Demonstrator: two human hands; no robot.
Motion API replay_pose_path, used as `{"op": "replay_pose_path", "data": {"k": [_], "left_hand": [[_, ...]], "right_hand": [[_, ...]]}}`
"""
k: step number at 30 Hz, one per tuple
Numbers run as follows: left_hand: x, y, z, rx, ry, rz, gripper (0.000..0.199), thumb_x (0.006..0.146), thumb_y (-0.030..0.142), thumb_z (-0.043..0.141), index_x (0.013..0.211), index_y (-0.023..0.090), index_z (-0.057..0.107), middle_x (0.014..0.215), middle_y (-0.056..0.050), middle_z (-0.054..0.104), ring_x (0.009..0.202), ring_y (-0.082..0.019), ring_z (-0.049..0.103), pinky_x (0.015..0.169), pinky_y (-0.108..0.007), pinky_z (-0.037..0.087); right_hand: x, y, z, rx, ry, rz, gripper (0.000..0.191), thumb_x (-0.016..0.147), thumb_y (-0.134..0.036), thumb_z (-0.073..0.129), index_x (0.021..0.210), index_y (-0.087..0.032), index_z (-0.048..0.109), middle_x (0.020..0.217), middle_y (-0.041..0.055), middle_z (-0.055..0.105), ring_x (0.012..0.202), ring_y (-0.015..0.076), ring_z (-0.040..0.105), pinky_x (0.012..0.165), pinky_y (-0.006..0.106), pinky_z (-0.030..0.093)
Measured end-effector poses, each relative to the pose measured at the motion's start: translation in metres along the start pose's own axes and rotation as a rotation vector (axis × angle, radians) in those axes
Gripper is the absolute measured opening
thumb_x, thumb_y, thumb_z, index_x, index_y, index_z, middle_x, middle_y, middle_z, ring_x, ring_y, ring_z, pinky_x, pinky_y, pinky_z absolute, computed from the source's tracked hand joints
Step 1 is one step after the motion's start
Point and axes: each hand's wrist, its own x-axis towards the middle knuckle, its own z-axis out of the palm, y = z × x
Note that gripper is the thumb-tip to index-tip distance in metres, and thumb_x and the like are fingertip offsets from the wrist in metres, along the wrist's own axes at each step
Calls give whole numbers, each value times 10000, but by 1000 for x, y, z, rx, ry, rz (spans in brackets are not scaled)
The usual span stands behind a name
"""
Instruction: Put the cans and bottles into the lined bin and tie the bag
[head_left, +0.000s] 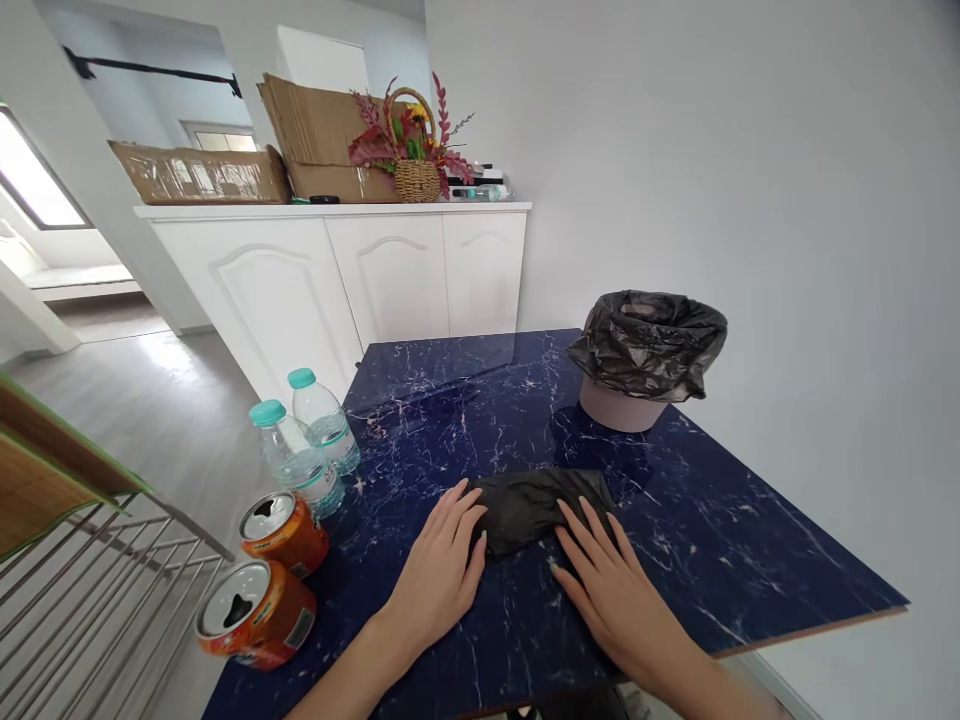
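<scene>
A folded black plastic bag (525,510) lies flat on the dark blue marbled tabletop (480,410). My left hand (442,560) rests at the bag's left end, its fingers stretched out and touching the edge. On the right part of the bag lie the spread fingertips of my right hand (607,580), palm down. Neither hand is closed around anything. Beyond them, toward the wall, stands a pinkish bin (619,405) lined with a black bin bag (652,345) that is folded over its rim.
Two opened orange drink cans (281,625) and two clear water bottles with teal caps (300,460) stand along the table's left edge. Behind is a white cabinet (292,290) bearing cardboard boxes (202,175) and a flower basket (417,182). A metal rack (112,590) is at left.
</scene>
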Motion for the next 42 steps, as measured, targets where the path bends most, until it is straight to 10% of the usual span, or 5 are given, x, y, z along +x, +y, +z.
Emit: {"op": "replay_pose_path", "data": {"k": [11,17,23,30,42], "left_hand": [[1,-2,0,20,-18,-70,339,1108,327,531,1436,246,547,1557,-114,630,1545,-338,499,1205,-583,539],[4,0,2,67,-56,-96,301,1096,366,547,1375,280,619,1562,-86,627,1478,-348,579,1141,-545,596],[2,10,6,137,-4,-135,331,1090,379,537,1402,298,613,1595,-79,593,1376,-330,672,1096,-500,631],[-13,20,8,191,53,-176,349,1095,407,526,1422,300,583,1549,-86,644,1387,-328,668,1093,-540,631],[-25,19,5,202,53,-237,410,1078,390,553,1485,340,556,1576,-63,631,1404,-321,653,1081,-522,634]], "right_hand": [[-40,174,8,-99,9,117,610,1143,-464,271,1578,-126,534,1705,148,447,1630,347,321,1288,640,344],[-77,261,-22,-73,124,234,571,1101,-555,340,1387,-177,657,1567,157,618,1560,390,448,1276,672,341],[-41,264,-56,34,286,377,441,1068,-597,458,1185,-244,695,1384,123,723,1296,337,683,1145,524,526],[-19,264,2,-42,34,402,730,1096,-624,283,1626,-158,467,1703,193,440,1611,424,337,1265,696,330],[-33,258,12,-168,68,183,612,1117,-377,207,1509,-270,665,1725,132,425,1664,424,164,1265,750,237]]}}
